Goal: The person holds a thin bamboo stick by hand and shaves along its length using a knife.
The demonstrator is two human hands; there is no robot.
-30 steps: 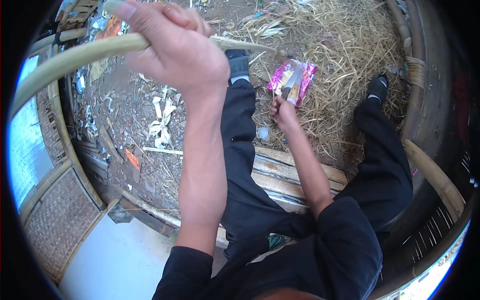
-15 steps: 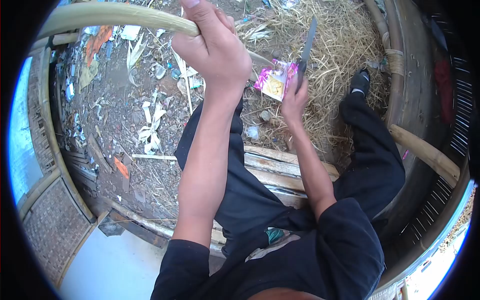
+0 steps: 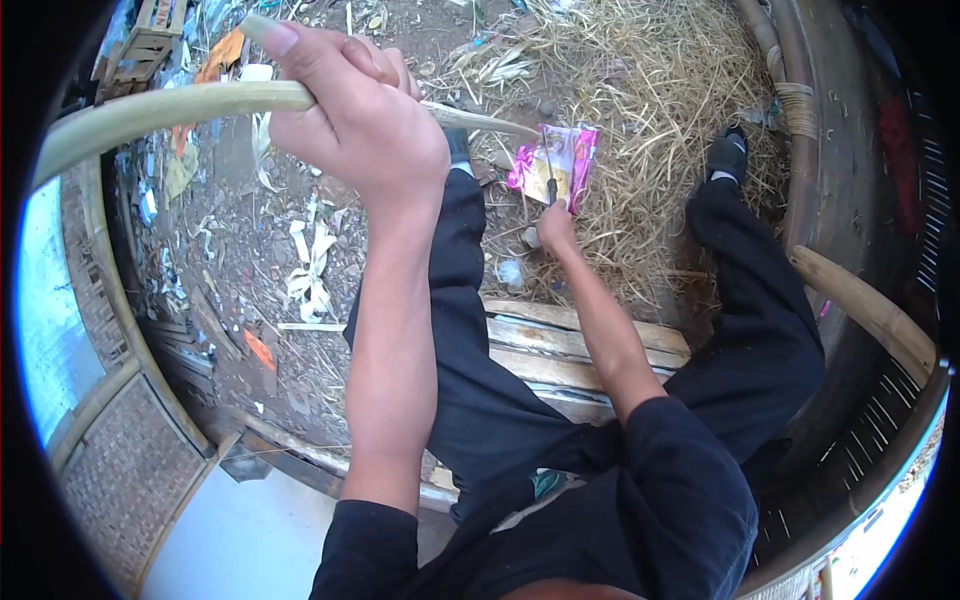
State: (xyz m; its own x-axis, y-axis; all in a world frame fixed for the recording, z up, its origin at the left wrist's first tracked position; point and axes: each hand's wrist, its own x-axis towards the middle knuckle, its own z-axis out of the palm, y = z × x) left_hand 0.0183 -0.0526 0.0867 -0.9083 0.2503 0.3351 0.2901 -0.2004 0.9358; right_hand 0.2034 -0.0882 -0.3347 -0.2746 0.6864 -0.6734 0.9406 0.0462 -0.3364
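Observation:
My left hand [image 3: 365, 125] is closed round a long, curved, pale-green stick [image 3: 190, 100], raised in front of me. One end runs off to the left. The thinner end tapers right, over the ground, towards a pink plastic packet [image 3: 578, 160]. Lower down, my right hand [image 3: 557, 230] is wrapped round the dark handle of a knife [image 3: 552, 188]. Its blade points away from me, over the packet, with its tip close to the thin end of the stick. Whether blade and stick touch, I cannot tell.
Dry straw [image 3: 660, 120] covers the ground at the right, and litter [image 3: 310, 255] lies scattered at the left. Below me are wooden slats [image 3: 550, 340] between my legs. A bamboo pole [image 3: 860, 305] juts in from the right, and a woven panel [image 3: 140, 450] stands at the left.
My left hand and the stick have moved left and slightly down. My right hand has shifted left and down, and the knife has swung from beside the packet to over it.

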